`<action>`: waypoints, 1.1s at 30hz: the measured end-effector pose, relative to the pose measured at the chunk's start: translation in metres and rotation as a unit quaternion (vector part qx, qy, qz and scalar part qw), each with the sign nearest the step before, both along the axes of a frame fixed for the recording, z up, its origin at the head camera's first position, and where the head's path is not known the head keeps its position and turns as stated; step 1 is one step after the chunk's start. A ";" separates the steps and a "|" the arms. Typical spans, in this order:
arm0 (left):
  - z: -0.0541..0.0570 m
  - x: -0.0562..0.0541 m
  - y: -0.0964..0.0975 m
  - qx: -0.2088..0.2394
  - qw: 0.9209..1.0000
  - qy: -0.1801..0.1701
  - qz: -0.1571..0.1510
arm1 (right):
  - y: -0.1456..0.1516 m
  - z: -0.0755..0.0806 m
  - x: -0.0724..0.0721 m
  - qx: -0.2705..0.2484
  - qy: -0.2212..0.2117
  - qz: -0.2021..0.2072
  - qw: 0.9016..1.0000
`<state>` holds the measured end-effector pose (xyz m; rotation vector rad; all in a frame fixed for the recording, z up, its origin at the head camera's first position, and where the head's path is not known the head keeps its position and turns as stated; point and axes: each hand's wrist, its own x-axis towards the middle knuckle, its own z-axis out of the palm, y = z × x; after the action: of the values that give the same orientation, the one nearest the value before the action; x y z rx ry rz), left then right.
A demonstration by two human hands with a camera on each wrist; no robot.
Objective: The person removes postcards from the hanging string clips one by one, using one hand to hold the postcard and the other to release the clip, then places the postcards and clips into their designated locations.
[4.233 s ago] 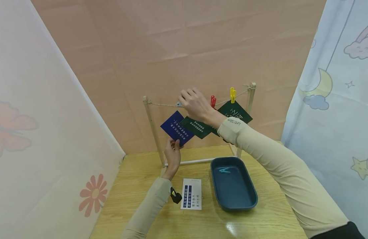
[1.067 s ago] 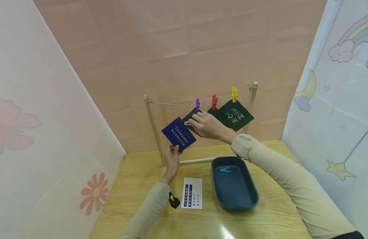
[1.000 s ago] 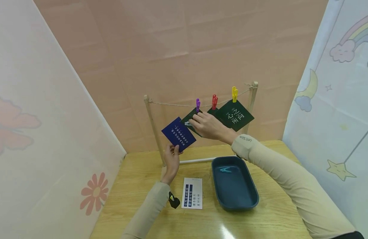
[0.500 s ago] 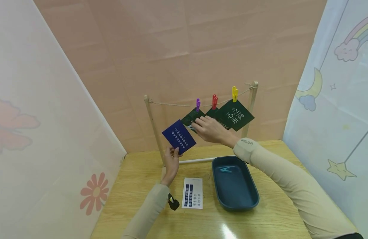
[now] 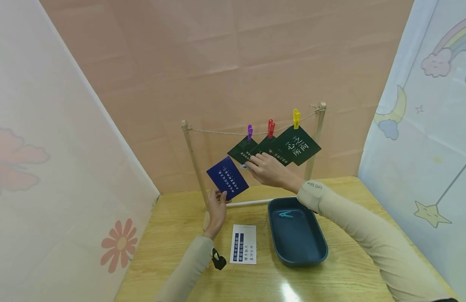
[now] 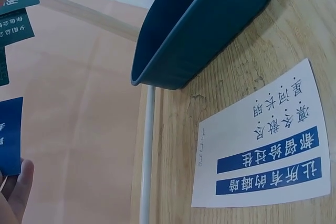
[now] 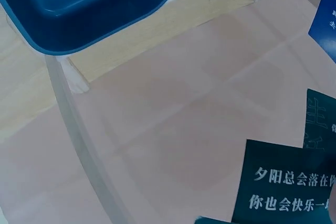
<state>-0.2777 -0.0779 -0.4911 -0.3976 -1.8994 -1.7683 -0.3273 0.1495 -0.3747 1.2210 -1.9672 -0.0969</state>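
Blue card (image 5: 227,178), in the head view, is pinched at its lower corner by the left hand (image 5: 217,211); up and right, the right hand (image 5: 268,170) pinches a pale clip (image 5: 245,167), mostly hidden by fingers. Left-wrist view: the blue card is cut off above the left hand; right of that hand, a white card (image 6: 261,153) reads 让所有的晦暗. Right-wrist view: only a sliver of right hand shows, beside a green card (image 7: 286,182) reading 夕阳总会落在, then cropped.

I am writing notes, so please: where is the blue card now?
In the head view, the left hand holds the blue card below the rope, just lower left of the green card under the purple clothespin.
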 end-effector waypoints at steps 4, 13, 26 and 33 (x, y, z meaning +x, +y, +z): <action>0.008 0.008 -0.001 -0.001 1.000 -0.006 -0.012 | 0.001 -0.007 0.002 -0.002 -0.007 -0.006 1.000; -0.010 0.000 -0.010 -0.019 0.997 -0.068 -0.003 | 0.005 -0.021 0.007 -0.002 -0.044 -0.016 0.999; -0.010 0.012 -0.018 -0.053 0.992 -0.109 -0.036 | 0.013 -0.042 0.009 -0.010 -0.078 -0.028 0.997; -0.026 0.007 -0.023 -0.081 0.987 -0.127 -0.051 | 0.017 -0.051 0.011 -0.019 -0.101 -0.018 0.995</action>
<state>-0.2709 -0.1004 -0.5173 -0.3450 -2.2470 -1.8086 -0.3163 0.1665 -0.4259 1.2095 -2.1555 0.0466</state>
